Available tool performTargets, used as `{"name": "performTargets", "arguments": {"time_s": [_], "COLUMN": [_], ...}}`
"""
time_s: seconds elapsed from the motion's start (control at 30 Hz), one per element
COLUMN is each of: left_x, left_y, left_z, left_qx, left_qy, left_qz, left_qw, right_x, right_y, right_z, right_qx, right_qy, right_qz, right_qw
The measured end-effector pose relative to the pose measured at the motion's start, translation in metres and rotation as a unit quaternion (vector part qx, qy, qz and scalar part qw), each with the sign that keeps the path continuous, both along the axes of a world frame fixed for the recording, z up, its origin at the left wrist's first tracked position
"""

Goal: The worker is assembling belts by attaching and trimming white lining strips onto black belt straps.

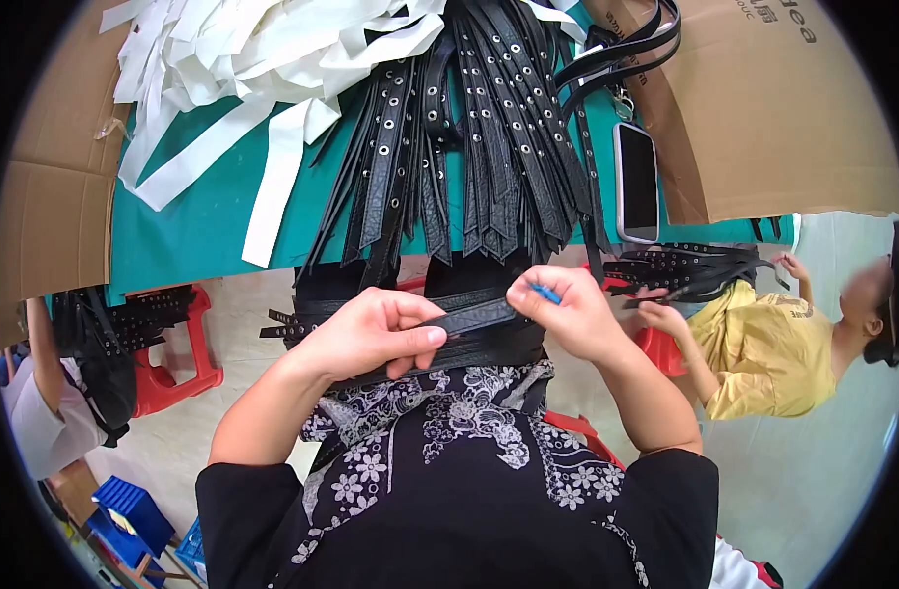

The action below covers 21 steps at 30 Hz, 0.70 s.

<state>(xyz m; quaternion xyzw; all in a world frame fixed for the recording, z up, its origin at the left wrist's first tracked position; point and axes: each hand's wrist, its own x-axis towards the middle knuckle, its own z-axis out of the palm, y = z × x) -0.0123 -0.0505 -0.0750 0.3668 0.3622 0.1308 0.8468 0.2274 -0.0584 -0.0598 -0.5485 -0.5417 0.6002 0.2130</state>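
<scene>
A black leather-look strap [474, 316] stretches between my two hands, above my lap. My left hand [388, 336] pinches its left end between thumb and fingers. At the other end my right hand [567, 309] is closed, with a small blue object [544, 293] poking out between thumb and fingers; its kind is hidden. More black straps lie across my lap behind the held one. Just beyond, a thick bundle of black straps with metal eyelets [498, 147] hangs over the table's near edge.
White fabric strips [282, 49] are heaped on the green table [223, 236] at the far left. A phone [637, 184] lies right of the bundle. Cardboard boxes [783, 118] flank both sides. A person in yellow [773, 344] handles black straps at right; another person sits at left.
</scene>
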Motion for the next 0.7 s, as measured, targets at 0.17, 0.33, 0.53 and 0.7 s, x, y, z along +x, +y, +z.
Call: {"name": "performTargets", "arguments": {"time_s": [0.17,0.33,0.53,0.7], "left_x": [-0.005,-0.005,0.005,0.016], "left_y": [-0.001,-0.001,-0.010,-0.020], "left_z": [-0.002,-0.001,0.009,0.013], "left_qx": [-0.068,-0.067,-0.038,0.001], "left_qy": [-0.006,0.002,-0.006,-0.005], "left_qz": [0.070,0.066,0.099,0.156], "left_qw": [0.995,0.996,0.994,0.988], "right_x": [0.001,-0.009,-0.027,-0.035], "right_y": [0.002,-0.003,-0.022,-0.029], "right_z": [0.017,0.032,0.017,0.012], "right_qx": [0.373,0.436,0.434,0.415], "right_qy": [-0.241,-0.319,-0.321,-0.340], "right_qz": [0.104,0.178,0.104,0.041], "right_qw": [0.890,0.822,0.835,0.843]}}
